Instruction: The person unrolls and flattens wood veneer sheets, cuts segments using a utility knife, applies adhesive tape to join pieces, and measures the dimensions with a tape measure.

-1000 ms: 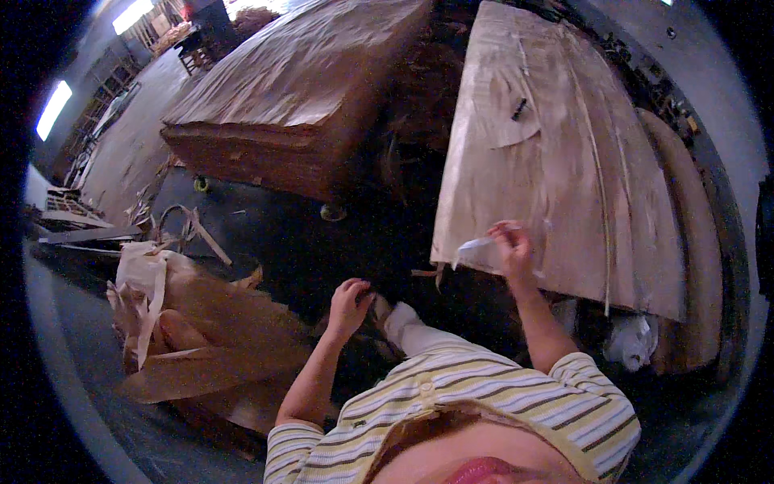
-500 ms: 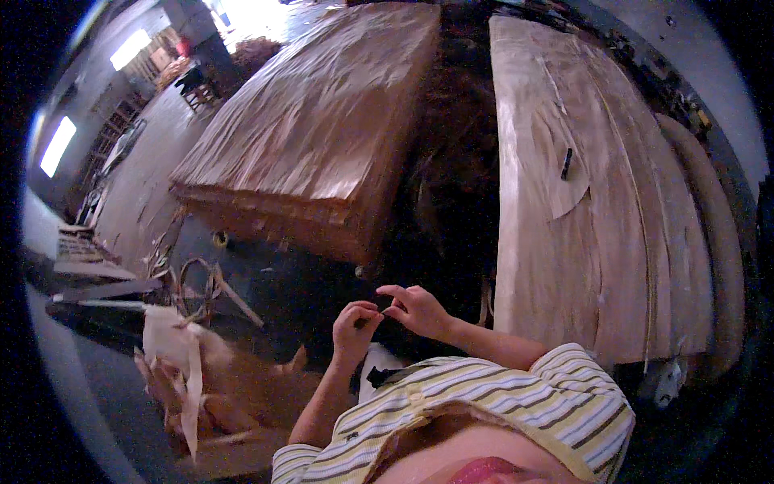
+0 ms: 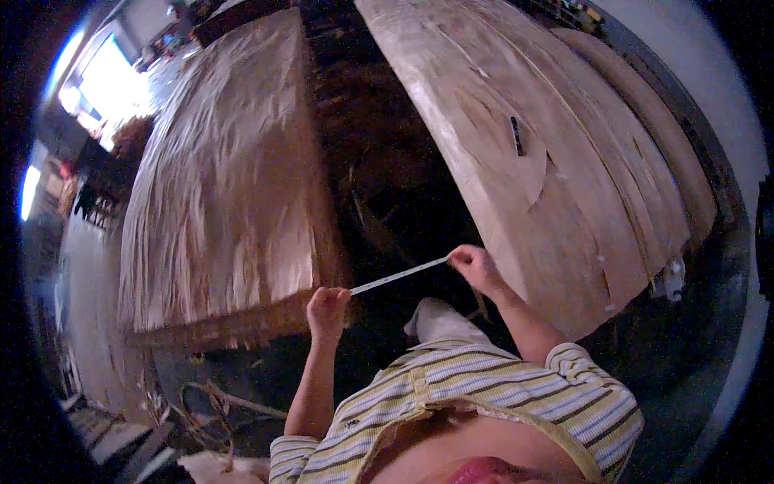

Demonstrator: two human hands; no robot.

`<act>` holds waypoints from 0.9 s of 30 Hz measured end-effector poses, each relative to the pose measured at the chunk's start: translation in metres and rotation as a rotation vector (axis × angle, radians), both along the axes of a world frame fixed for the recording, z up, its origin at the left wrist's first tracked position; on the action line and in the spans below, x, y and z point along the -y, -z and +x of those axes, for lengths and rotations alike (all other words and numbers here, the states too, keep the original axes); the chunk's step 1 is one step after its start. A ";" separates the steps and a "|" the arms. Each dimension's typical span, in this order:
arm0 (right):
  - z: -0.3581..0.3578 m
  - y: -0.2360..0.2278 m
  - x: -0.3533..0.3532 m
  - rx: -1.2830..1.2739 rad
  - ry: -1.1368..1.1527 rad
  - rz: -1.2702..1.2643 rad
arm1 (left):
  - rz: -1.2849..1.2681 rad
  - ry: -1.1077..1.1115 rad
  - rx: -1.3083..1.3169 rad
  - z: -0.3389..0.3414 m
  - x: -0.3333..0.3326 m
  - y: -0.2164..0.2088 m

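A narrow white strip of tape (image 3: 399,275) with small dark dots is stretched between my two hands, over the dark gap between two stacks of thin wood sheets. My left hand (image 3: 326,310) pinches one end beside the near right corner of the left stack (image 3: 226,185). The other end is pinched by my right hand (image 3: 477,269), close to the inner edge of the right stack (image 3: 564,202). Lying on that right stack is a slim black object (image 3: 517,135), too blurred to name, near a loose rounded flap of veneer.
Looped strips of veneer (image 3: 214,407) and scraps lie on the floor at the lower left. White crumpled material (image 3: 671,281) hangs at the right stack's near corner. A stool (image 3: 97,206) stands at the far left, near a bright opening (image 3: 109,77).
My hands were close together, and now they are spread apart with the tape taut between them. The view has turned, and I am nearer the gap between the stacks.
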State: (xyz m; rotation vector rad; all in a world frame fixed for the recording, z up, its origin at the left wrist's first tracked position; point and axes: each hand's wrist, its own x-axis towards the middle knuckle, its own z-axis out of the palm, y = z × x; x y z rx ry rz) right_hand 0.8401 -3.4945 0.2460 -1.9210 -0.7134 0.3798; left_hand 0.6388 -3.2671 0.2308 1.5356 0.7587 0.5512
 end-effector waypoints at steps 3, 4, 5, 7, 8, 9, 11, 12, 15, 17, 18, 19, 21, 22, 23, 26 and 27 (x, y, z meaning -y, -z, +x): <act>0.060 0.015 -0.001 -0.332 0.279 0.272 | 0.019 0.181 0.068 0.072 -0.010 -0.006; 0.083 0.024 0.001 -0.590 0.342 0.516 | 0.061 0.231 0.051 0.103 -0.012 -0.008; 0.095 0.020 -0.014 -0.864 0.444 0.785 | 0.034 0.271 0.002 0.123 -0.019 -0.003; 0.122 0.023 -0.022 -1.072 0.542 0.992 | 0.007 0.370 -0.002 0.162 -0.026 0.025; 0.135 0.024 -0.023 -1.182 0.593 1.092 | -0.013 0.417 -0.013 0.181 -0.028 0.030; 0.150 0.024 -0.023 -1.056 0.579 1.025 | 0.071 0.429 -0.136 0.202 -0.033 0.034; 0.181 0.015 -0.026 -0.809 0.548 0.883 | 0.084 0.355 -0.107 0.246 -0.040 0.040; 0.196 0.007 -0.030 -0.689 0.531 0.810 | 0.092 0.318 -0.092 0.268 -0.045 0.043; 0.225 -0.006 -0.051 -0.417 0.504 0.457 | 0.165 0.660 -0.120 0.343 -0.026 -0.001; 0.237 0.003 -0.068 -0.263 0.313 0.320 | 0.162 0.801 -0.141 0.383 -0.012 -0.024; 0.251 0.004 -0.074 -0.112 0.204 0.230 | 0.082 0.840 -0.120 0.408 -0.006 -0.027; 0.265 0.003 -0.079 -0.120 0.174 0.269 | 0.002 0.877 -0.100 0.433 -0.003 -0.029; 0.285 0.014 -0.083 -0.200 0.288 0.270 | 0.024 0.918 -0.105 0.473 -0.004 -0.028; 0.297 0.021 -0.087 -0.240 0.344 0.271 | 0.035 0.938 -0.107 0.492 -0.006 -0.027; 0.314 0.020 -0.090 -0.492 0.411 0.347 | 0.003 0.934 -0.128 0.511 -0.008 -0.030; 0.361 0.008 -0.102 -0.672 0.434 0.233 | -0.023 0.900 -0.248 0.575 -0.031 -0.012; 0.382 0.016 -0.101 -0.628 0.299 0.065 | -0.057 0.943 -0.216 0.597 -0.042 0.001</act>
